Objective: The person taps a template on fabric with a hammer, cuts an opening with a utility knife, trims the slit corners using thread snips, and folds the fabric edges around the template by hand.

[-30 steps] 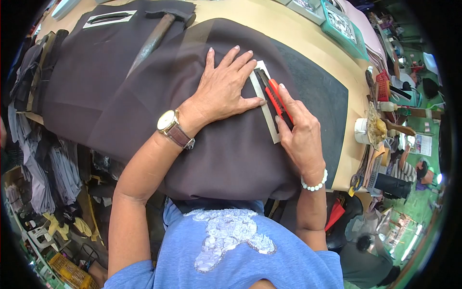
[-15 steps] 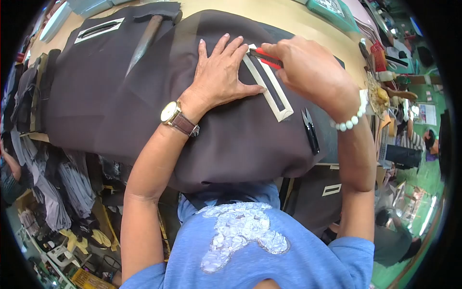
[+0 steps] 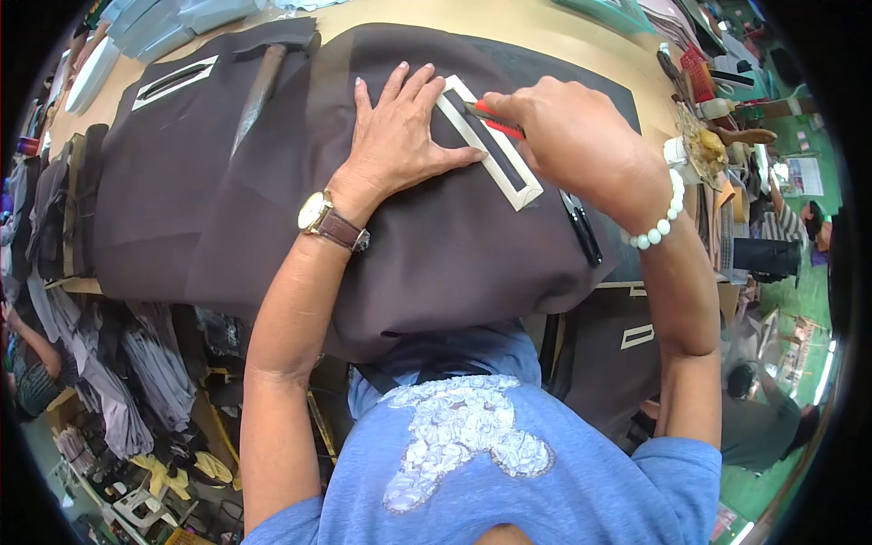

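Observation:
My left hand (image 3: pixel 395 136) lies flat with fingers spread on a dark brown sheet of cloth-like material (image 3: pixel 436 250). Its thumb reaches the edge of a cream rectangular frame (image 3: pixel 520 195) set on that sheet, with a dark strip inside. In my right hand (image 3: pixel 581 132) is a red utility knife (image 3: pixel 500 122), its tip over the dark strip near the frame's far end. Black-handled thread snips (image 3: pixel 582 234) rest on the sheet just below my right hand.
A second cream frame (image 3: pixel 175 82) and a wooden-handled tool (image 3: pixel 260 98) are on the material at left. Light blue containers (image 3: pixel 163 25) stand at the back left, a teal tray (image 3: pixel 618 13) at the back right. Grey garments (image 3: pixel 150 372) hang below the table's left side.
The knife tip has moved from the frame's far end a little way down the dark strip. My left hand keeps its spread position, and the whole view has shifted slightly.

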{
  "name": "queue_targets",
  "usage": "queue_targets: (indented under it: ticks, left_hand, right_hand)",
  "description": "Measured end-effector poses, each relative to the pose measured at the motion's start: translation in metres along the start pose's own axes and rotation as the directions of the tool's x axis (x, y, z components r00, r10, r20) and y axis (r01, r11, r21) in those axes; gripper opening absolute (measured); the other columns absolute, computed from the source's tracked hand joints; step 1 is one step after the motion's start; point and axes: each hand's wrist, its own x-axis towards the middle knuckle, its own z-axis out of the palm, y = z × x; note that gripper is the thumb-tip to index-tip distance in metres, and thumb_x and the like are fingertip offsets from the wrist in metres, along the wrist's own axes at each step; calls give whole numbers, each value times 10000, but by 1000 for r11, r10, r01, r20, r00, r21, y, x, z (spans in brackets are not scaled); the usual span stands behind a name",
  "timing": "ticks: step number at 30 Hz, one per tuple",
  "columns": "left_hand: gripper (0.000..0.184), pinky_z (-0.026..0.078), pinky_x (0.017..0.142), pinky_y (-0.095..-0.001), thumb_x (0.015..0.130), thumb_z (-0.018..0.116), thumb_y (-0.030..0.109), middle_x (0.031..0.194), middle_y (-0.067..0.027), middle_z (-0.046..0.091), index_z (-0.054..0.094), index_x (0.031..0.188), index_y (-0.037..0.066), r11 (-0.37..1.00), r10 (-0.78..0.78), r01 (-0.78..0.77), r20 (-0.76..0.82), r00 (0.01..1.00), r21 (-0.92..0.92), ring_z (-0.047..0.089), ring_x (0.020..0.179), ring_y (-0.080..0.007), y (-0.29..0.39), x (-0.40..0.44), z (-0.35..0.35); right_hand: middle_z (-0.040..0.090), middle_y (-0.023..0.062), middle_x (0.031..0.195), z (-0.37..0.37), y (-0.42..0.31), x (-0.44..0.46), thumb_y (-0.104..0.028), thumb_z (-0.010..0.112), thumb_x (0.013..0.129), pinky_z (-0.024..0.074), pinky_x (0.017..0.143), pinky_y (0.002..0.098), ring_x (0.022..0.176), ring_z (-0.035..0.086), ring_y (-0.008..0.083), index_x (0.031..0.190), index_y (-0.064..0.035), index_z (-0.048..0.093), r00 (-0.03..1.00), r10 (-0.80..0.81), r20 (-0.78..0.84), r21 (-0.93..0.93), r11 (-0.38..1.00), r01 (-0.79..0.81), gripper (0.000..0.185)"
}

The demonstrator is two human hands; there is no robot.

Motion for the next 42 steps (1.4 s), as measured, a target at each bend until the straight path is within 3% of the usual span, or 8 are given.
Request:
queue_targets:
  ticks: [22,28,29,33,36,37,40,42]
  left_hand:
    - [954,162,1052,-649,648,702,624,1426,-172,372,431,1334,18,998,-14,9,75,997,61,273,1358,-345,7,1,-10]
    - [920,226,1029,-642,715,688,574,1451,-191,315,357,1380,30,986,-140,154,-184,973,65,270,1355,-363,-16,1,-48]
    - [896,220,1028,-646,734,674,570,1453,-192,312,363,1376,28,959,-224,253,-205,953,125,269,1356,-363,-28,-2,-54]
    - [719,191,1024,-671,801,639,507,1447,-166,332,456,1293,16,833,-444,483,-194,875,272,267,1353,-363,-67,-25,-57]
    - [420,169,1004,-713,847,637,337,1425,-151,357,584,1121,23,853,-385,402,-119,915,332,251,1349,-386,-70,-35,-56]
    - [233,288,984,-622,860,618,221,1218,-163,545,615,986,25,861,-248,315,-210,946,399,411,1231,-371,-66,-37,-53]
    - [178,433,801,-455,879,587,187,883,-141,650,603,925,16,918,-375,396,-245,894,38,579,918,-354,-67,-28,-55]
    - [261,394,553,-350,875,619,263,598,-58,552,588,845,5,847,-474,353,-265,840,-398,530,568,-217,-69,-19,-56]
  right_hand:
    - [617,144,719,3,-30,-94,-55,549,804,531,540,356,599,651,254,1336,-84,470,942,264,205,-38,964,-262,538]
    - [642,122,799,29,-1,-110,-88,609,794,505,489,335,549,631,268,1348,-102,457,982,189,16,260,947,-186,574]
    - [659,115,845,44,17,-115,-126,647,800,507,526,336,559,627,242,1318,-85,478,984,131,-121,410,909,-71,546]
    - [658,126,864,25,42,-116,-151,660,821,502,611,335,619,606,201,1187,13,530,777,566,275,836,259,-484,422]
    - [633,162,958,77,74,-104,-172,667,816,497,675,354,740,623,240,1149,23,558,664,748,-8,782,418,-462,401]
    - [618,171,979,93,82,-100,-182,671,812,486,715,364,793,612,251,1136,20,569,676,726,-127,708,544,-450,395]
    - [577,184,1026,111,91,-93,-207,685,795,449,822,388,933,570,287,1105,13,592,677,586,-445,374,809,-454,391]
    - [558,176,1036,109,83,-93,-221,698,778,417,878,395,1000,530,313,1094,10,598,648,464,-604,92,848,-521,404]
